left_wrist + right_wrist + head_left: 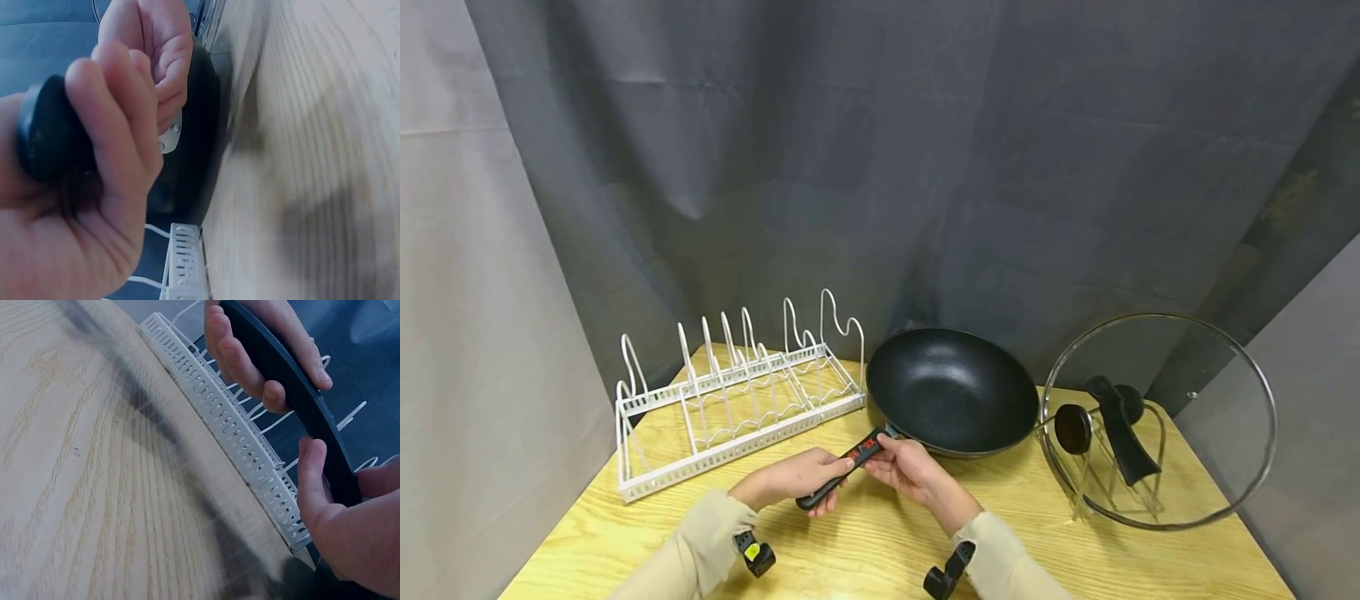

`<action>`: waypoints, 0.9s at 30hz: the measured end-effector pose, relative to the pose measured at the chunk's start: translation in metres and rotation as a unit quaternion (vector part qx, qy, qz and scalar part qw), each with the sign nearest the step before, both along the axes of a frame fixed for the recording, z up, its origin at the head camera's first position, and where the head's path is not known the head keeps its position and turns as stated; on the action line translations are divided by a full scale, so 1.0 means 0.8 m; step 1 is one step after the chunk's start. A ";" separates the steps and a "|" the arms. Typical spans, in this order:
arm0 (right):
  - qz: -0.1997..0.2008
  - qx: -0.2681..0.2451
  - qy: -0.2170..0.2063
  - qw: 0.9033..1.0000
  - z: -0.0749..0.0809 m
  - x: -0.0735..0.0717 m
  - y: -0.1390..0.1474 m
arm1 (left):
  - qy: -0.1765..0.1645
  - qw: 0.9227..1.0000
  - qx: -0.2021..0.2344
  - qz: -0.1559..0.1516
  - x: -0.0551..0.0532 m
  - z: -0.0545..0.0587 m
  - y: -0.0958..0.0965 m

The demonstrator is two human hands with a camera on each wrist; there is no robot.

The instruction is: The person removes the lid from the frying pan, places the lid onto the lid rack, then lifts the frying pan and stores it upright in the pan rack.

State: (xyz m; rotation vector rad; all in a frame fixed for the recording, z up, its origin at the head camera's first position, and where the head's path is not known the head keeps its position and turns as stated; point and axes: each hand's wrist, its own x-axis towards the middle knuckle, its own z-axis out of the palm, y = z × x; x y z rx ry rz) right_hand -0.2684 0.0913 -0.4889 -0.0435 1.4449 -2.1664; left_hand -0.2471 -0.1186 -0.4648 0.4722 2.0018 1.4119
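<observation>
Gripping black handle (pixel 861 451) | left hand (pixel 797 478) near free end | right hand (pixel 916 473) nearest wok (pixel 955 390)

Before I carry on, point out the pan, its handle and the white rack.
Pan (pixel 953 390), head view: the dark inside.
Handle (pixel 310 411), right wrist view: its exposed middle stretch.
White rack (pixel 745 445), head view: the front rail, about midway along.

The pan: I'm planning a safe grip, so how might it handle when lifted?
The pan is probably stiff, looking like one hard shell. It may feel front-heavy, since its wide body sits beyond one end of the handle. Twisting seems less likely with left hand and right hand both holding it.
</observation>
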 end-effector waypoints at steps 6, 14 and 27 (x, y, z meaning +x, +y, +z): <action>0.008 -0.002 -0.002 1.000 0.003 0.003 0.006 | -0.019 0.999 0.027 -0.012 0.006 -0.004 0.007; 0.012 0.001 -0.002 1.000 0.007 0.011 0.018 | -0.033 0.998 0.041 -0.038 0.014 -0.005 0.022; 0.013 0.005 -0.012 1.000 0.013 0.020 0.037 | -0.028 0.998 0.041 -0.035 0.031 -0.010 0.047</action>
